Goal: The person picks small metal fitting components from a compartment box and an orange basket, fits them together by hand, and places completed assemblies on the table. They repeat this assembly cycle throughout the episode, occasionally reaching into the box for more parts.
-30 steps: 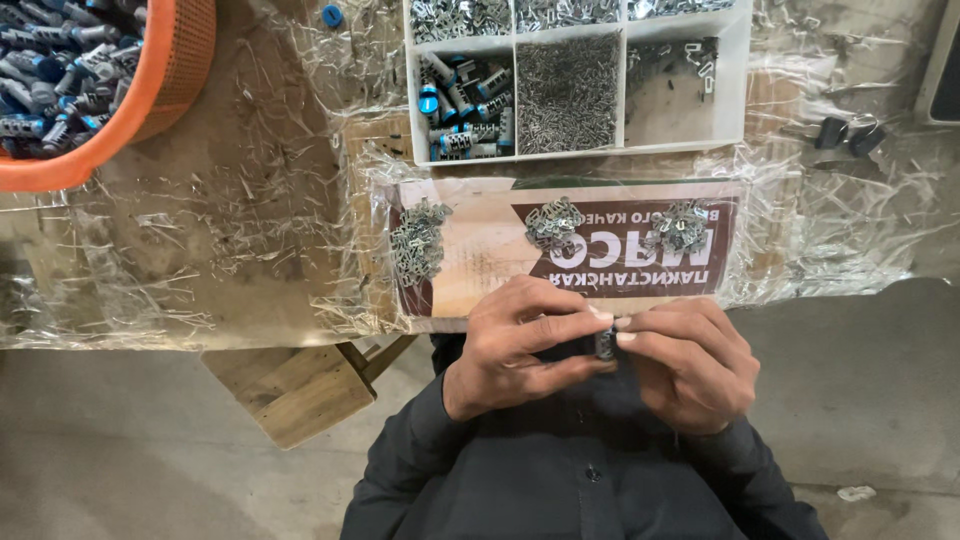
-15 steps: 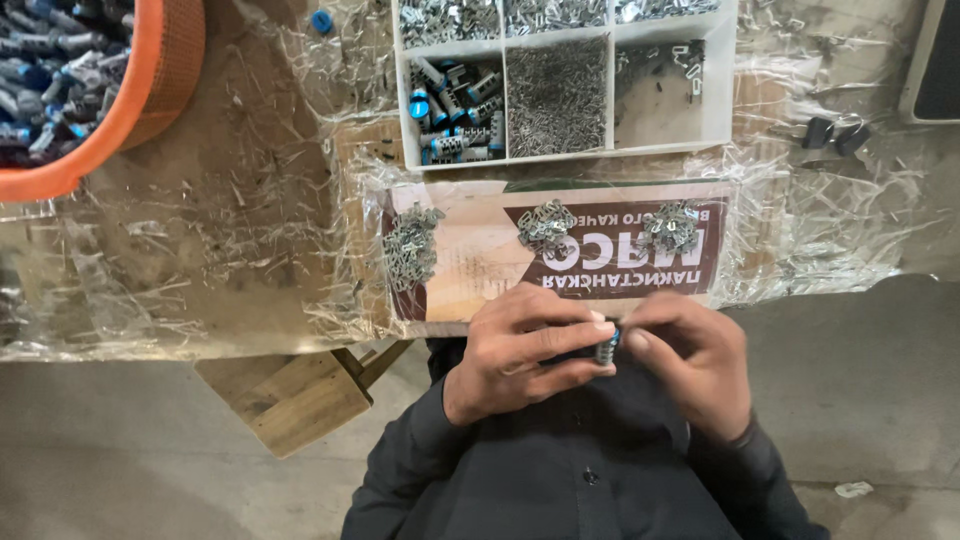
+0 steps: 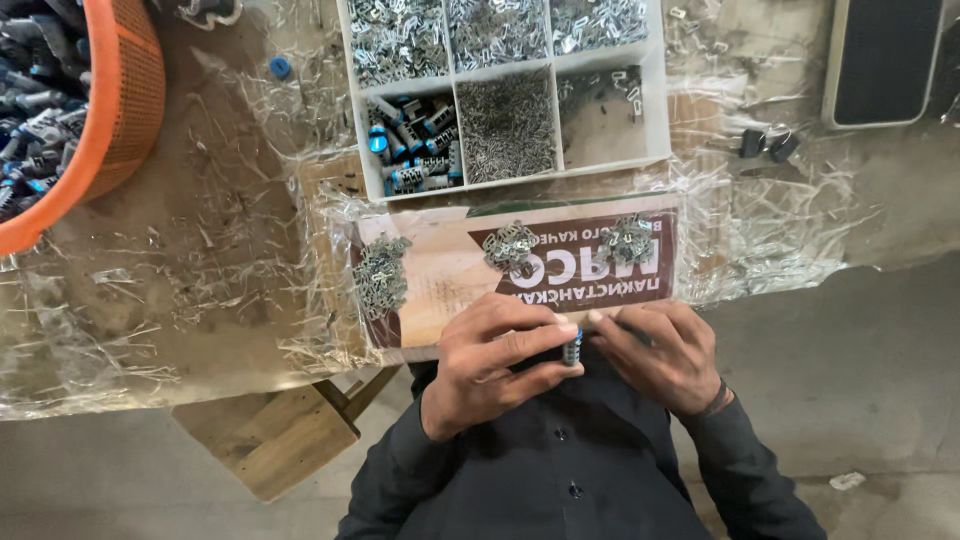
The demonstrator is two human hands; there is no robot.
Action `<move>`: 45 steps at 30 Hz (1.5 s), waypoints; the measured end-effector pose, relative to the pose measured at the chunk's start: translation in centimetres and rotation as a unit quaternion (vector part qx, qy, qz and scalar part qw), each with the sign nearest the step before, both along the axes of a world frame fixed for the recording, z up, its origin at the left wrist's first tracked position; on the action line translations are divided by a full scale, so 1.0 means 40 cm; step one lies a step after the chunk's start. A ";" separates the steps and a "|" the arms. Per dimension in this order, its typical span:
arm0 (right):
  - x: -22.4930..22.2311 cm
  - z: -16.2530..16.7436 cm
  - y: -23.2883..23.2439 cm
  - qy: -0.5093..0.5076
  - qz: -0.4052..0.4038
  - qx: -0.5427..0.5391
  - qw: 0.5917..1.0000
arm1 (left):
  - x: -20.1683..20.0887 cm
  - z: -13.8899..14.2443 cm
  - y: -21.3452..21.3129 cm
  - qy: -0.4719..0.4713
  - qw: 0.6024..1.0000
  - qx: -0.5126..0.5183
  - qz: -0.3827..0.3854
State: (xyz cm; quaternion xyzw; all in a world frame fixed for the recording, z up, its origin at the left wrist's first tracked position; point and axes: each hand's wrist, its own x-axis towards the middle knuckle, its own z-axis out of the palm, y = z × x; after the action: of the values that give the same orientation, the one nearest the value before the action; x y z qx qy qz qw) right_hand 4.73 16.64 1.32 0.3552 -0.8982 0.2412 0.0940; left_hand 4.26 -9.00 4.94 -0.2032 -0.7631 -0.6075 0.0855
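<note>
your left hand (image 3: 497, 355) has its fingers curled in, thumb and forefinger pinching a small dark cylindrical part with a blue end (image 3: 572, 347), held upright just over the near edge of the table. your right hand (image 3: 660, 350) meets it from the other side, fingertips pressed together against the top of the same part; whether it grips anything of its own you cannot tell. just beyond your knuckles lies a brown and cream printed cardboard sheet under clear plastic wrap (image 3: 450, 275) with three small heaps of silvery metal clips (image 3: 381, 275) on it. farther off sits a white compartmented plastic tray (image 3: 655, 120) of metal bits, and an orange mesh basket (image 3: 125, 100) at the left.
</note>
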 end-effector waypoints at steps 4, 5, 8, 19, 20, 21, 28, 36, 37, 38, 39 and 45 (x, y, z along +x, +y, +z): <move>-0.001 -0.003 -0.007 -0.054 -0.065 0.030 0.996 | 0.006 -0.001 0.006 -0.007 1.000 -0.003 0.003; -0.001 0.000 -0.010 -0.077 -0.077 0.029 0.994 | 0.007 -0.002 0.009 -0.003 1.000 -0.002 0.005; 0.002 0.008 -0.019 -0.097 -0.092 0.060 0.989 | 0.011 0.001 0.011 -0.001 1.000 -0.006 0.010; 0.016 -0.028 0.027 -0.162 -0.003 -0.297 0.941 | 0.015 -0.012 0.008 -0.004 1.000 -0.009 -0.003; 0.031 -0.020 0.016 -0.260 -0.036 -0.415 0.871 | 0.016 -0.015 0.010 -0.006 1.000 -0.007 -0.006; 0.039 -0.012 0.004 -0.351 -0.069 -0.520 0.776 | 0.019 -0.016 0.012 -0.007 1.000 -0.004 -0.009; 0.004 0.082 -0.096 0.019 -0.112 -0.213 0.970 | 0.029 -0.013 0.009 -0.013 0.999 0.004 0.034; 0.003 0.113 -0.126 -0.145 -0.098 -0.269 0.947 | 0.035 -0.024 0.004 -0.016 0.999 0.009 0.051; 0.002 0.111 -0.125 -0.144 -0.106 -0.271 0.946 | 0.035 -0.025 0.005 -0.016 0.999 0.012 0.049; 0.001 0.107 -0.125 -0.142 -0.114 -0.272 0.945 | 0.034 -0.025 0.005 -0.016 0.999 0.015 0.047; 0.001 0.105 -0.127 -0.140 -0.122 -0.273 0.944 | 0.033 -0.026 0.006 -0.015 0.999 0.019 0.045; -0.013 0.098 -0.128 -0.137 -0.092 -0.286 0.944 | 0.030 -0.024 0.006 -0.025 0.998 0.010 0.049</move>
State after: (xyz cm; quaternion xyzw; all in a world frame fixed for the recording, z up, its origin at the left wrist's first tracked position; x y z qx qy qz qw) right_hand 4.21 11.51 5.24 0.1925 -0.8246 0.5244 0.0898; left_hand 5.45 -8.77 3.98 -0.1494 -0.7680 -0.6150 0.0982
